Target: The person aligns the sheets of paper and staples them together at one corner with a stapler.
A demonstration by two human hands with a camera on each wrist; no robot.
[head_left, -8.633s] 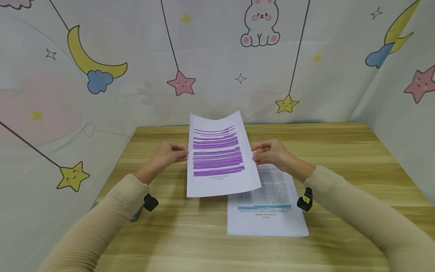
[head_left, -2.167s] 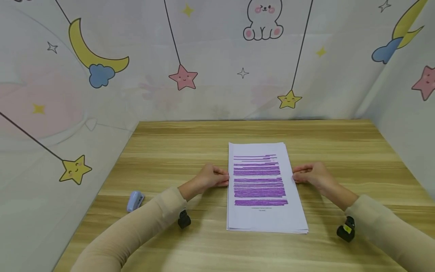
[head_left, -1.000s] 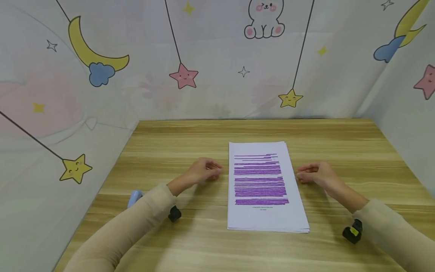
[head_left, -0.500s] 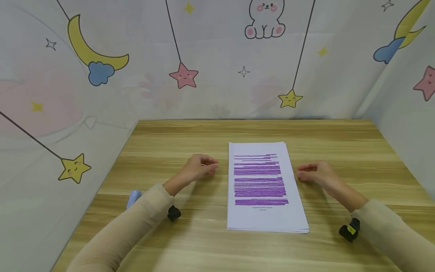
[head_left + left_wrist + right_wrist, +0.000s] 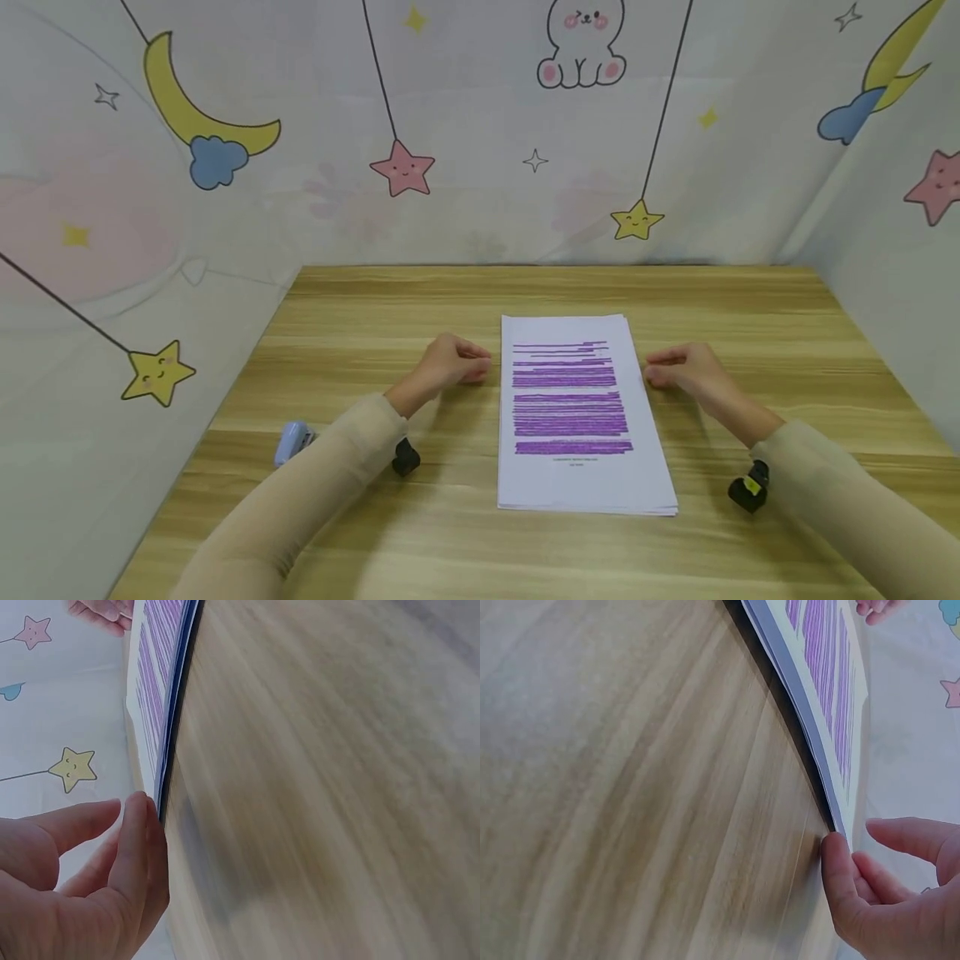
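A stack of printed sheets point(image 5: 573, 487) lies flat on the table, its top page covered with rows of purple highlighter lines. To its left is my left hand point(image 5: 456, 361), a small gap from the long edge in the head view. In the left wrist view its fingertips point(image 5: 137, 801) point at the stack's side, thumb apart from them. Across from it, my right hand point(image 5: 692, 372) has its fingertips right at the right edge. The right wrist view shows the right thumb point(image 5: 907, 832) raised off the paper, with nothing pinched.
A small light-blue stapler-like object point(image 5: 292, 442) lies on the wooden table point(image 5: 420, 550) at the left, partly behind the left sleeve point(image 5: 300, 508). A white cloth point(image 5: 465, 108) printed with stars and moons hangs behind the table.
Earlier, both hands held the purple-marked sheet above the pile; it then came to lie on top. Since half a second ago, both hands have moved slightly inward toward the stack's sides.
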